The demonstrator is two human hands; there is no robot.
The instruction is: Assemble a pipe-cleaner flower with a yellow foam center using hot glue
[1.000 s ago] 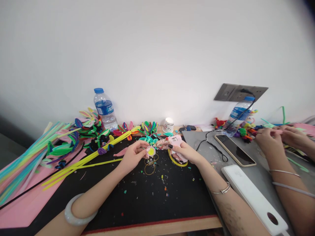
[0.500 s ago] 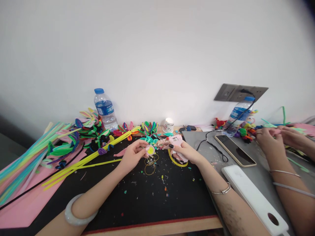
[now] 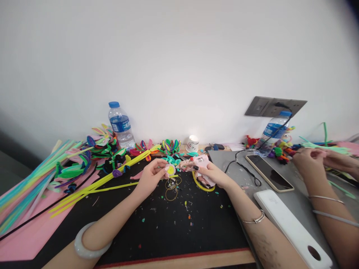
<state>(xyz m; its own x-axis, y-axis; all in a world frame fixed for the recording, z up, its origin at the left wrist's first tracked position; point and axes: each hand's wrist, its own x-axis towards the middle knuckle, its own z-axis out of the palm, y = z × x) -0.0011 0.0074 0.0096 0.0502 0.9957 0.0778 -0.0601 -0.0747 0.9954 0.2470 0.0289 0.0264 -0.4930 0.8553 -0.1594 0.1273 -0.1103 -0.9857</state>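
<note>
My left hand point(image 3: 153, 175) pinches a small round piece with a yellow centre and pale rim point(image 3: 171, 170) over the black mat point(image 3: 168, 220). My right hand point(image 3: 211, 175) grips a pink glue gun point(image 3: 199, 161); its speckled nozzle end points left and meets the round piece. A pale bangle sits on my left wrist and a thin silver bracelet on my right. Thin yellow wire loops point(image 3: 171, 188) lie on the mat just below the hands.
Pipe-cleaner bundles point(image 3: 30, 179), yellow stems point(image 3: 106, 179) and finished flowers point(image 3: 169, 146) lie left and behind. Two water bottles point(image 3: 121, 126) point(image 3: 271, 133), a small lit cup point(image 3: 192, 143), a phone point(image 3: 269, 172) and a white power bank point(image 3: 291, 228) are there. Another person's hands point(image 3: 311, 162) work at the right.
The hands stay almost still, shifting slightly while the glue gun tip remains at the round piece. The other person's hands move a little to the right.
</note>
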